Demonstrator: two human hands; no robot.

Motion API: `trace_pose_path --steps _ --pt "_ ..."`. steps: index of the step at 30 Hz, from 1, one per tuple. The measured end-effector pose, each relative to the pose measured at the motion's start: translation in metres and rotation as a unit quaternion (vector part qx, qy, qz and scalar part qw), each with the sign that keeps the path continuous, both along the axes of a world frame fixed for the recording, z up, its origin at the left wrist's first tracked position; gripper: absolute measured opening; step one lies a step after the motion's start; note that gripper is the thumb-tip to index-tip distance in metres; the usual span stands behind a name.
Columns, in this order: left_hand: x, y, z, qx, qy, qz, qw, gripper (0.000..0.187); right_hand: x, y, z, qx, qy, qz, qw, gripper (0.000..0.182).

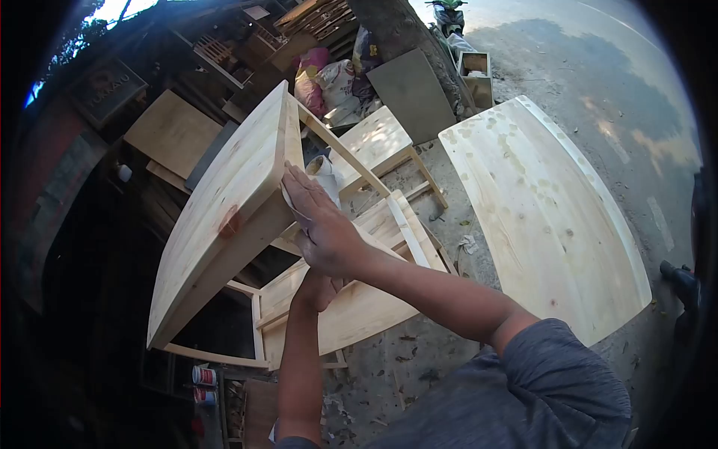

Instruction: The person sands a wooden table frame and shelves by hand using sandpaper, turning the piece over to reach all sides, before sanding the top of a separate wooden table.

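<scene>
A tilted wooden tabletop (232, 179) with a rounded corner and a reddish-brown patch rises at the left. My right hand (320, 224) lies against its edge near that corner, fingers stretched out and flat. A thin pale edge shows beneath the fingers; I cannot make out what it is. Just below, my left hand (326, 289) is partly covered by my right hand and wrist, and its fingers are hidden. Behind my right hand is a whitish rolled or cup-like object (321, 166). Wooden frame bars (344, 153) run beside and under the tabletop.
Another pale wooden top (546, 217) lies at the right. A small wooden table (374, 142), stuffed sacks (336, 82), a grey board (413, 93) and an open box (476, 78) stand behind. Tins (203, 376) sit at lower left. A parked motorbike (449, 16) is at the top.
</scene>
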State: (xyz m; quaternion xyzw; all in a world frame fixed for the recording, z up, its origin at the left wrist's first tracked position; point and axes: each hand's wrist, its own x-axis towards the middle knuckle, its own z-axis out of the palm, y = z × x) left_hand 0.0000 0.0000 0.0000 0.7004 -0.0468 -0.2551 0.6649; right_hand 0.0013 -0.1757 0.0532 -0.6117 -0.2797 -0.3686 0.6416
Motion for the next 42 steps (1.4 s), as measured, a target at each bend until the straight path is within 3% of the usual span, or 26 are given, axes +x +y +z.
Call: trace_pose_path --steps 2,3,4,5,6,7,8,9,11,14,16,17,19,20,21,24,26,27,29,30,33,35,38,41,42 --pt "-0.003 0.020 0.018 0.030 -0.017 0.029 0.999 0.064 -0.029 0.005 -0.075 -0.030 0.020 -0.023 0.999 0.089" --pt "0.030 -0.017 -0.018 -0.053 -0.045 0.058 0.996 0.061 -0.002 -0.034 -0.160 -0.062 0.085 -0.007 0.994 0.090" --pt "0.035 -0.019 -0.016 -0.097 -0.071 0.087 0.989 0.059 -0.002 -0.029 -0.230 -0.046 0.197 0.030 0.979 0.090" --pt "0.038 -0.016 -0.008 -0.130 -0.093 0.115 0.981 0.057 -0.003 -0.013 -0.240 -0.044 0.248 0.027 0.968 0.090" --pt "0.043 -0.014 -0.005 -0.116 -0.123 0.067 0.983 0.070 -0.005 -0.005 -0.247 -0.046 0.300 0.020 0.953 0.090" --pt "0.049 -0.026 0.000 -0.084 -0.135 0.095 0.983 0.071 -0.002 -0.016 -0.226 -0.055 0.348 0.009 0.936 0.089" --pt "0.052 -0.043 0.006 -0.054 -0.147 0.123 0.980 0.073 0.007 -0.015 -0.198 -0.037 0.250 0.019 0.967 0.089" --pt "0.051 -0.052 0.007 -0.018 -0.151 0.156 0.976 0.075 0.001 -0.018 -0.119 -0.016 0.159 0.035 0.987 0.089" --pt "0.068 -0.048 -0.002 -0.056 -0.174 0.143 0.973 0.077 0.013 -0.017 -0.017 0.031 0.006 0.044 0.999 0.089" --pt "0.066 -0.053 -0.007 -0.101 -0.120 0.149 0.976 0.083 0.033 -0.030 -0.032 -0.041 -0.080 0.112 0.990 0.086" --pt "0.057 -0.066 0.009 -0.064 -0.091 0.107 0.988 0.086 0.035 -0.031 -0.130 -0.091 -0.065 0.070 0.991 0.080" --pt "0.060 -0.077 0.012 -0.099 -0.073 0.116 0.986 0.090 0.036 -0.032 -0.161 -0.108 -0.065 0.065 0.990 0.079" --pt "0.059 -0.082 0.012 -0.145 -0.059 0.092 0.983 0.091 0.034 -0.044 -0.169 -0.132 -0.056 0.041 0.989 0.078" --pt "0.060 -0.084 0.011 -0.176 -0.059 0.096 0.978 0.091 0.046 -0.033 -0.165 -0.103 -0.066 0.072 0.990 0.076" --pt "0.058 -0.085 0.008 -0.207 -0.054 0.101 0.972 0.090 0.055 -0.045 -0.115 -0.111 -0.105 0.103 0.983 0.075" --pt "0.055 -0.072 -0.011 -0.167 -0.125 0.052 0.977 0.089 0.055 -0.041 -0.125 -0.125 -0.105 0.105 0.981 0.077" --pt "0.056 -0.083 0.016 -0.165 -0.030 0.092 0.982 0.089 0.065 -0.042 -0.132 -0.144 -0.121 0.098 0.977 0.077" --pt "0.055 -0.091 0.021 -0.126 -0.054 0.103 0.985 0.089 0.059 -0.043 -0.152 -0.151 -0.097 0.090 0.980 0.077" --pt "0.061 -0.085 0.012 -0.154 -0.064 0.071 0.983 0.087 0.043 -0.043 -0.197 -0.154 -0.047 0.069 0.984 0.075" --pt "0.064 -0.082 0.006 -0.147 -0.095 0.062 0.983 0.088 0.044 -0.042 -0.175 -0.160 -0.030 0.079 0.984 0.072" --pt "0.065 -0.082 -0.008 -0.125 -0.139 0.081 0.979 0.093 0.091 -0.010 -0.067 -0.066 -0.187 0.081 0.977 0.058" --pt "0.066 -0.075 -0.016 -0.149 -0.132 0.087 0.976 0.093 0.087 -0.009 -0.059 -0.056 -0.185 0.089 0.977 0.060" --pt "0.058 -0.090 0.009 -0.171 -0.069 0.130 0.974 0.085 0.048 -0.047 -0.126 -0.156 -0.031 0.088 0.983 0.071" --pt "0.056 -0.101 0.011 -0.149 -0.092 0.139 0.975 0.083 0.035 -0.039 -0.145 -0.165 0.023 0.042 0.985 0.073" --pt "0.058 -0.094 0.002 -0.145 -0.090 0.154 0.973 0.084 0.045 -0.035 -0.113 -0.137 -0.003 0.069 0.988 0.076"
